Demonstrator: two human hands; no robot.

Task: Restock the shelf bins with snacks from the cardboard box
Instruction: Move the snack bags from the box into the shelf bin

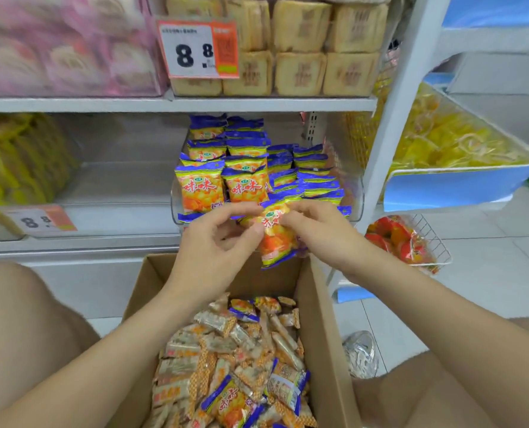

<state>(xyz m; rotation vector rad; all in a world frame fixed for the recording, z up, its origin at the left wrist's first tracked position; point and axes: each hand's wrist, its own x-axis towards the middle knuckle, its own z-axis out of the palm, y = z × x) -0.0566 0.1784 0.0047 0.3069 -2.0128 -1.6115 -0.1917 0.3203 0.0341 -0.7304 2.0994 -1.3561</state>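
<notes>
White store shelving [102, 105] carries a clear bin [354, 196] of snack packets above an open cardboard box [325, 335].
One packet [277, 242], orange and yellow with blue crimped ends and red characters, hangs just in front of the bin, over the box's far edge. The left hand [214, 239] pinches its upper left with thumb and forefinger, and the right hand [315, 233] grips its top with curled fingers. Two like packets face out in the bin's front row; at least two lie in the box. Two price tags [198, 49] read 8.8.

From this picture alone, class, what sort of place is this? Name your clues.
Likely a shop's snack aisle: a price tag, a shelf bin of snack packets, a cardboard box of stock.
</notes>
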